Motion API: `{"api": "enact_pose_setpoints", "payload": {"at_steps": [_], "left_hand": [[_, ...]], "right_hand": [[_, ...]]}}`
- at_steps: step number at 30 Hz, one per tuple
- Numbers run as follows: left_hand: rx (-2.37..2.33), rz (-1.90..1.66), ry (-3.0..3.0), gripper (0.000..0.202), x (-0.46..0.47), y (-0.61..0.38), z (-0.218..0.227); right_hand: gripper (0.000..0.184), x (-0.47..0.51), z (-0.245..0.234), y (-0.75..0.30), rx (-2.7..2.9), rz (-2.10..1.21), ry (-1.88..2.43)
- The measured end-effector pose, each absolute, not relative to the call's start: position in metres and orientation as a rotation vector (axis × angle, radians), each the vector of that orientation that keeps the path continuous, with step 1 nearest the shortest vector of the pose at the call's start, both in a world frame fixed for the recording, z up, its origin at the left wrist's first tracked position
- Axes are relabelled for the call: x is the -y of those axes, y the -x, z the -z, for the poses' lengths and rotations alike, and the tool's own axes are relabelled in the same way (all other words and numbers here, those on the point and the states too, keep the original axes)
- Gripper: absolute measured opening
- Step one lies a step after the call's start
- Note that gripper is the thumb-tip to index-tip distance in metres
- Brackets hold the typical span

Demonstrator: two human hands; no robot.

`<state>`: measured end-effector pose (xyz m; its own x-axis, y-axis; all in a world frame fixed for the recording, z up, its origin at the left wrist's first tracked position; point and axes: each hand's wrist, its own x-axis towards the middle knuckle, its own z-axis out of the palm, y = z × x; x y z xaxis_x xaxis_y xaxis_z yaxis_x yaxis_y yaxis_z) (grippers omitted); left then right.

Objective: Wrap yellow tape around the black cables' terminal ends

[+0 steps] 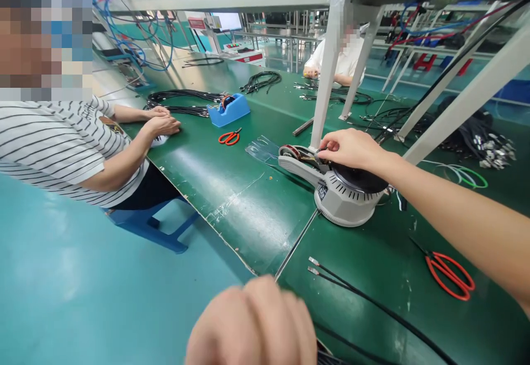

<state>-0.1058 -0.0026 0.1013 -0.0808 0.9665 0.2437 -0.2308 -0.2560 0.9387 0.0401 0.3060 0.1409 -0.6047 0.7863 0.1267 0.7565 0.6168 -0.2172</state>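
My right hand (358, 149) rests over a grey round tape dispenser (350, 202), its thumb and index finger pinched close to the dispenser's top. Whatever lies between those fingertips is too small to make out. At the bottom edge my left hand (252, 326) is curled into a fist, slightly blurred, and what it may hold is hidden. Black cables (372, 299) with two metal-tipped ends lie on the green table to the right of that fist. Orange-handled scissors (449, 274) lie below my right forearm.
A co-worker in a striped shirt (53, 149) sits at left near a blue tape holder (228, 110) and small scissors (229, 137). White shelf posts (327, 78) rise behind the dispenser. Cable bundles (488, 144) lie at right. Another person (335, 58) works at the far side.
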Motion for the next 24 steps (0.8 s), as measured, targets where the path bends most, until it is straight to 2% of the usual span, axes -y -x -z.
{"api": "enact_pose_setpoints", "payload": {"at_steps": [3, 6, 10, 12, 15, 19, 22, 24], "left_hand": [[-0.839, -1.639, -1.059, 0.023, -0.035, 0.113, -0.089], [-1.135, -1.525, -1.006, 0.012, -0.072, 0.119, -0.056], [-1.443, -1.328, -1.312, 0.010, -0.115, 0.123, -0.006], [-1.503, -1.258, -1.475, 0.012, -0.134, 0.123, 0.013], [-1.538, -1.261, -1.535, 0.019, -0.158, 0.116, 0.033], [-1.566, -1.266, -1.595, 0.043, -0.173, 0.096, 0.051], [-1.578, -1.221, -1.688, 0.053, -0.175, 0.083, 0.060], [-1.569, -1.220, -1.681, 0.053, -0.174, 0.079, 0.062]], "right_hand": [[0.032, -0.305, -0.142, -0.042, 2.621, -0.221, 1.244], [0.036, -0.298, -0.143, -0.065, 2.465, -0.210, 1.158], [0.029, -0.287, -0.126, -0.128, 2.157, -0.217, 1.141], [0.029, -0.284, -0.101, -0.159, 2.007, -0.370, 1.245], [0.039, -0.278, -0.047, -0.184, 1.600, -0.902, 1.354], [0.058, -0.266, 0.016, -0.168, 1.438, -0.930, 1.337], [0.068, -0.250, 0.032, -0.149, 1.353, -0.887, 1.301], [0.067, -0.237, 0.031, -0.145, 1.335, -0.884, 1.287]]}}
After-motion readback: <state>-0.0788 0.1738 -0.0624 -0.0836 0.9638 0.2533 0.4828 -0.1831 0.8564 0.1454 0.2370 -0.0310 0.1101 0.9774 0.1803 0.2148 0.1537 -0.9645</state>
